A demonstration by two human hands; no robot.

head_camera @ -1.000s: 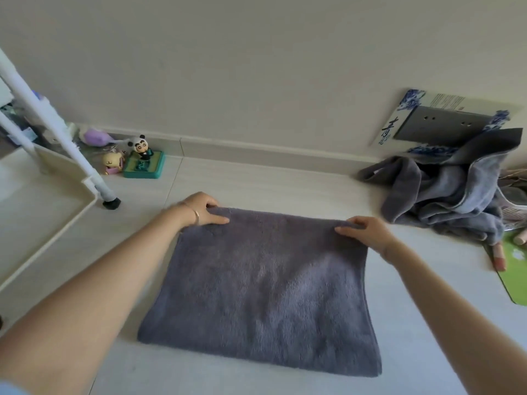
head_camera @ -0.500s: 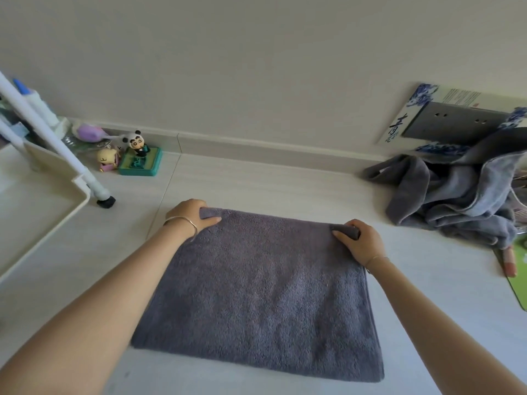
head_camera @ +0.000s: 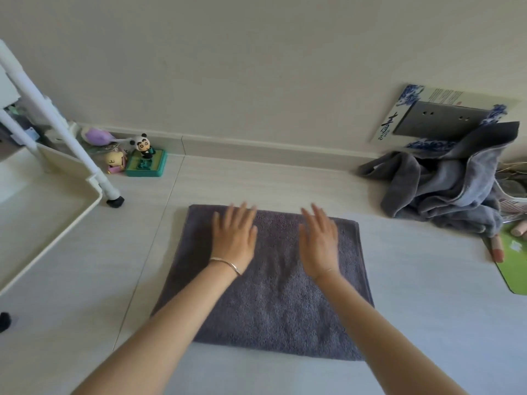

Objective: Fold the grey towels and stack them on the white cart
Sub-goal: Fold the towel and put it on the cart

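Floor | grey towel | left hand, right hand flat, fingers straight

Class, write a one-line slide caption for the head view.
Both open hands, left hand and right hand, over a folded dark grey terry towel on the pale floor.

Under my hands the folded towel is plain dark grey. At right, the towel heap mixes dark and lighter grey. The cart at left is white. Upper right, the box shows blue-and-white swirls. The panda is black-and-white on a green base.
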